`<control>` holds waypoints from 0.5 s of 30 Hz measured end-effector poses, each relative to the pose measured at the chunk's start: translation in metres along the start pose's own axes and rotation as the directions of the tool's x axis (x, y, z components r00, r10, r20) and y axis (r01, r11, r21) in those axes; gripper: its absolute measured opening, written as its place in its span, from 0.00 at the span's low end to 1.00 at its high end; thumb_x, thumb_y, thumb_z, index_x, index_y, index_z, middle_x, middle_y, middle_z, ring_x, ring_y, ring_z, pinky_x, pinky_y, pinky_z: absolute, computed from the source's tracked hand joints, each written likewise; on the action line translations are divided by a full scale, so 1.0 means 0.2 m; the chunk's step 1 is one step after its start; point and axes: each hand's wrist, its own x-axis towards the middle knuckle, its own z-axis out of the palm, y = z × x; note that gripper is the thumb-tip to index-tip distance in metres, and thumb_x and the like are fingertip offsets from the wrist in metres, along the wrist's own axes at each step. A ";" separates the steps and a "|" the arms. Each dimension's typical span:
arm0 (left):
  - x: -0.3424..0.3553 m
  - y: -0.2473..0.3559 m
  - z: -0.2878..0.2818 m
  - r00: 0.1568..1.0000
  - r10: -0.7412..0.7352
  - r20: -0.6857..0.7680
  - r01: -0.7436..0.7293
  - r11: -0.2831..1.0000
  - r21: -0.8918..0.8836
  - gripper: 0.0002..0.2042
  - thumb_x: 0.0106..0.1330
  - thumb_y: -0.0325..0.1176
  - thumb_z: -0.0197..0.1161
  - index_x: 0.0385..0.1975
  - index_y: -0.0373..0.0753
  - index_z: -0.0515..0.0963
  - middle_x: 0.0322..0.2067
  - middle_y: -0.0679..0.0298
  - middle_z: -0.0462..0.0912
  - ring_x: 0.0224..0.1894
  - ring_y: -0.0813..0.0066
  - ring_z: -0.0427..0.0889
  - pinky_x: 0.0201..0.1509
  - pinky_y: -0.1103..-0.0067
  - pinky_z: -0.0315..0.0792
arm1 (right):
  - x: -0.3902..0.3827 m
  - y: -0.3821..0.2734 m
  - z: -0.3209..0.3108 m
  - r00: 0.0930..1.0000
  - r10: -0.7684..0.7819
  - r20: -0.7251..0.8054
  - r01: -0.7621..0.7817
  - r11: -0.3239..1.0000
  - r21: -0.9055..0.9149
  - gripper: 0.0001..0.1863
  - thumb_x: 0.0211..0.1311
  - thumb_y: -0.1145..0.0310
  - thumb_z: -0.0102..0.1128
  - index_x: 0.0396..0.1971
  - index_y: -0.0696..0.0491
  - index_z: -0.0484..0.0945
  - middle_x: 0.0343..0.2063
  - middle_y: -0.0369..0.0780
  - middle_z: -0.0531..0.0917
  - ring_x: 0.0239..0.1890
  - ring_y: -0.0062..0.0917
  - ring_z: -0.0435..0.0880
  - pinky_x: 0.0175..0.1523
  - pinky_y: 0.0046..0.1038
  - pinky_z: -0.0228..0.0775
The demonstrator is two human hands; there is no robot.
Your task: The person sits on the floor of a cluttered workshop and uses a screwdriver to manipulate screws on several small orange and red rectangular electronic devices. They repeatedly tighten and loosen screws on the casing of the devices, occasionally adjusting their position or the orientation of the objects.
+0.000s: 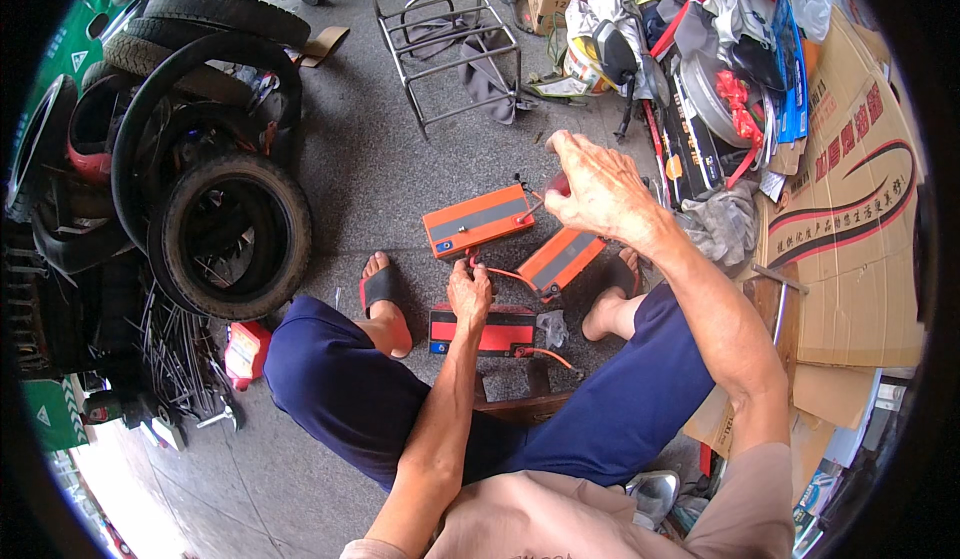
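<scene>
My left hand (pixel 469 291) is closed in a pinch at the near edge of an orange battery (pixel 480 221) with a grey stripe. It holds the end of a red cable (pixel 507 274), which runs to a second orange battery (pixel 562 262) lying at an angle on the right. Above these two, my right hand (pixel 605 187) curls its fingers round a dark red handle (pixel 558 186); what tool it belongs to is mostly hidden. Closer to me lies a third battery (pixel 482 331), red and black, with an orange lead (pixel 552 355) trailing from its right end.
Tyres (pixel 232 236) are piled at the left, above a bundle of thin metal rods (pixel 185 349) and a hammer (pixel 220 414). A metal rack (pixel 450 54) stands ahead. Bags, boxes and large cardboard (pixel 845 199) crowd the right, with another hammer (pixel 782 281) near my right arm.
</scene>
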 end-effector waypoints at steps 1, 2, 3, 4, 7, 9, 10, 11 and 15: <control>0.00 0.00 0.00 1.000 -0.020 0.013 0.020 1.000 -0.009 0.14 0.68 0.39 0.56 0.43 0.33 0.77 0.22 0.54 0.82 0.24 0.64 0.84 0.31 0.66 0.76 | 0.00 0.02 0.01 1.000 -0.006 0.016 0.006 1.000 0.028 0.22 0.63 0.57 0.63 0.41 0.62 0.70 0.27 0.52 0.84 0.35 0.52 0.85 0.44 0.50 0.76; -0.01 0.01 0.01 0.999 -0.040 0.029 0.040 0.999 -0.017 0.14 0.68 0.39 0.56 0.43 0.33 0.77 0.22 0.54 0.82 0.25 0.63 0.84 0.31 0.66 0.76 | 0.00 0.03 0.01 0.999 -0.010 0.031 0.009 0.998 0.056 0.22 0.63 0.57 0.63 0.41 0.62 0.70 0.27 0.52 0.84 0.36 0.52 0.85 0.44 0.50 0.76; -0.01 0.03 0.01 0.999 -0.037 0.032 0.037 0.999 -0.002 0.14 0.68 0.38 0.57 0.43 0.33 0.77 0.23 0.53 0.82 0.26 0.61 0.84 0.33 0.65 0.76 | 0.00 0.05 0.01 0.999 -0.014 0.046 0.010 0.996 0.083 0.22 0.62 0.57 0.63 0.41 0.62 0.70 0.27 0.52 0.84 0.36 0.52 0.85 0.44 0.50 0.76; -0.02 0.04 0.01 0.999 -0.033 0.036 0.033 0.999 0.013 0.14 0.68 0.38 0.57 0.43 0.33 0.77 0.24 0.52 0.83 0.27 0.60 0.84 0.34 0.65 0.76 | -0.01 0.05 0.01 0.998 0.009 0.065 -0.013 0.998 0.064 0.22 0.63 0.57 0.63 0.41 0.62 0.70 0.27 0.52 0.84 0.36 0.52 0.85 0.44 0.50 0.76; 0.00 -0.01 0.01 1.000 -0.005 0.018 0.004 0.999 0.039 0.15 0.67 0.38 0.57 0.44 0.32 0.77 0.28 0.48 0.84 0.32 0.54 0.85 0.38 0.62 0.76 | 0.00 0.01 0.00 0.988 0.066 0.138 -0.068 0.998 0.006 0.22 0.64 0.57 0.63 0.44 0.61 0.71 0.27 0.51 0.84 0.37 0.50 0.85 0.44 0.49 0.75; 0.03 -0.06 0.02 1.000 0.018 0.007 -0.018 0.999 0.051 0.15 0.67 0.38 0.57 0.44 0.32 0.77 0.30 0.46 0.84 0.35 0.50 0.85 0.41 0.61 0.76 | 0.02 -0.01 0.00 0.972 0.108 0.207 -0.100 0.994 -0.048 0.23 0.65 0.55 0.62 0.49 0.58 0.71 0.29 0.50 0.85 0.38 0.48 0.85 0.46 0.47 0.73; 0.04 -0.08 0.02 1.000 0.027 0.004 -0.027 0.998 0.060 0.16 0.67 0.39 0.57 0.44 0.32 0.77 0.32 0.45 0.85 0.37 0.48 0.85 0.43 0.60 0.76 | 0.03 -0.02 -0.01 0.969 0.128 0.213 -0.121 0.992 -0.042 0.24 0.65 0.55 0.62 0.49 0.58 0.71 0.28 0.49 0.85 0.38 0.48 0.86 0.45 0.47 0.73; 0.05 -0.09 0.02 0.999 0.036 0.003 -0.036 0.997 0.069 0.16 0.67 0.39 0.57 0.45 0.31 0.77 0.33 0.44 0.85 0.38 0.46 0.85 0.44 0.59 0.76 | 0.04 -0.03 -0.02 0.964 0.149 0.219 -0.144 0.989 -0.037 0.24 0.65 0.54 0.62 0.49 0.58 0.71 0.28 0.49 0.85 0.37 0.48 0.86 0.45 0.48 0.73; 0.05 -0.09 0.04 1.000 -0.029 0.012 0.028 0.998 0.061 0.17 0.67 0.39 0.58 0.45 0.31 0.78 0.33 0.43 0.85 0.39 0.45 0.86 0.45 0.59 0.76 | 0.04 -0.05 -0.04 0.953 0.190 0.235 -0.198 0.980 0.009 0.25 0.63 0.55 0.64 0.50 0.59 0.70 0.32 0.51 0.85 0.43 0.49 0.85 0.49 0.48 0.73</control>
